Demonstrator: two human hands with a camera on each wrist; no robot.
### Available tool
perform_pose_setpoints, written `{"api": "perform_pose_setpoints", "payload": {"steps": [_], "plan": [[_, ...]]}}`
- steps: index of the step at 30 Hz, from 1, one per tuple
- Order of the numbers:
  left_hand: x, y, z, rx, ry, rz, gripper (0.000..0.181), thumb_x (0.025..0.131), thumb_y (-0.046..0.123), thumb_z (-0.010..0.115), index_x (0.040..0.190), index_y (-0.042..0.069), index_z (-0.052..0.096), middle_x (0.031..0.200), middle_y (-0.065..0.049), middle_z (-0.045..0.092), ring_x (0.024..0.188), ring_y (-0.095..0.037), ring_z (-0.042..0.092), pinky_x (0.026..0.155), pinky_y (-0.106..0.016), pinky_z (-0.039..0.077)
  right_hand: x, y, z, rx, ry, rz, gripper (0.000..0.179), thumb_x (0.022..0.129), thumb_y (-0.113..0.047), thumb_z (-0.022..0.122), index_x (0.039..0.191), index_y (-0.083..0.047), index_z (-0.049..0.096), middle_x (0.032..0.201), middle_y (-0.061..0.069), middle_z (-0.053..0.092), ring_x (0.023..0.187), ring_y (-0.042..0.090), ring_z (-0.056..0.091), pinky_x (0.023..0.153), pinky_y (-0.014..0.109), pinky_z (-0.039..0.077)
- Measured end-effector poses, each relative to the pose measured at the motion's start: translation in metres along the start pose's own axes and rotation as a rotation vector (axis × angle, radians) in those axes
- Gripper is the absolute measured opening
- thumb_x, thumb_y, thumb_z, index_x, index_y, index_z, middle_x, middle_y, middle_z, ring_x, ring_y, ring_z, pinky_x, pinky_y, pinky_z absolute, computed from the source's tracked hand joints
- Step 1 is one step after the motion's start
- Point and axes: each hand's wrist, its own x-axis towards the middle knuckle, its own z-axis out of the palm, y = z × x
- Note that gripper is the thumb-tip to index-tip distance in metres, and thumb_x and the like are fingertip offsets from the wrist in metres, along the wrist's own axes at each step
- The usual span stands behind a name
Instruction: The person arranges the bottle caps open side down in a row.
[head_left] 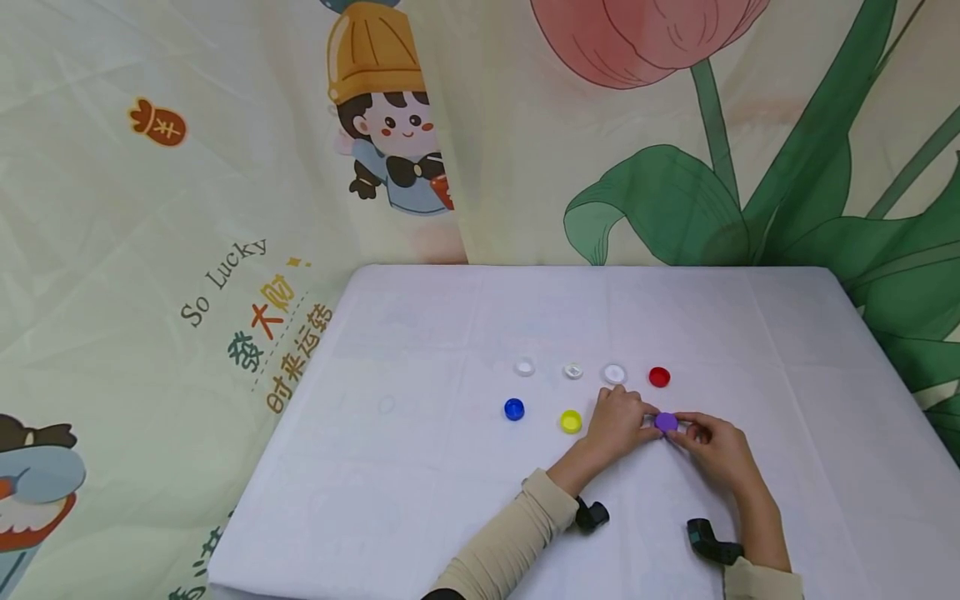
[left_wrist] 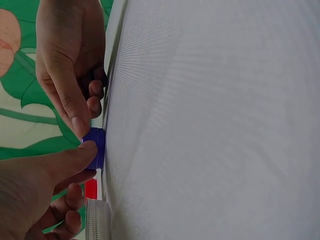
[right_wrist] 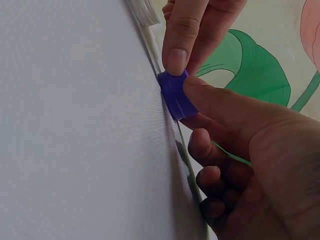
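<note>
A purple bottle cap (head_left: 666, 422) lies on the white-covered table with its flat top facing up. My left hand (head_left: 618, 421) holds its left side between thumb and forefinger. From the right, my right hand (head_left: 716, 450) pinches the same cap, its thumb (right_wrist: 210, 97) on the ridged side and the other fingers curled loosely below. Both wrist views show the cap low against the cloth, with the two thumbs close together on it. Just beyond my left hand sits a clear whitish cap (head_left: 614, 373), and a red cap (head_left: 659, 377) lies behind the purple one.
Left of my hands lie a yellow cap (head_left: 571, 422) and a blue cap (head_left: 513, 409). Two small whitish caps, one at the far left (head_left: 524, 367) and one nearer the middle (head_left: 573, 371), stand in the back row. A printed cloth (head_left: 517, 208) hangs behind the table (head_left: 420, 500).
</note>
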Motion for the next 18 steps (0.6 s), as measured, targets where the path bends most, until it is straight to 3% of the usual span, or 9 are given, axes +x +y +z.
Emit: {"api": "perform_pose_setpoints", "payload": {"steps": [7,11,18], "plan": [[0.001,0.001,0.001,0.013,-0.018,-0.008,0.032,0.074,0.053,0.064,0.100,0.034,0.069,0.081,0.012,0.061,0.073,-0.006,0.044,0.065,-0.022,0.027,-0.002,0.002,0.000,0.005,0.013,-0.020,0.039,0.080,-0.032,0.066,0.112,-0.009,0.061,0.073,0.003,0.050,0.065,0.015,0.042,0.052,0.023,0.034],[0.001,0.000,-0.003,-0.015,-0.027,-0.023,0.035,0.073,0.052,0.066,0.103,0.033,0.068,0.082,0.011,0.061,0.072,-0.007,0.044,0.065,-0.022,0.028,-0.003,0.001,-0.001,0.022,0.020,-0.014,0.043,0.080,-0.037,0.065,0.115,-0.013,0.059,0.075,0.003,0.050,0.067,0.015,0.042,0.052,0.022,0.035],[0.001,-0.018,-0.017,-0.082,-0.007,-0.102,0.039,0.075,0.055,0.063,0.106,0.032,0.067,0.067,0.013,0.052,0.070,-0.006,0.044,0.062,-0.021,0.027,-0.001,-0.010,-0.004,0.058,0.033,-0.064,0.042,0.079,-0.039,0.066,0.112,-0.014,0.061,0.075,0.003,0.052,0.067,0.015,0.044,0.052,0.021,0.038]]}}
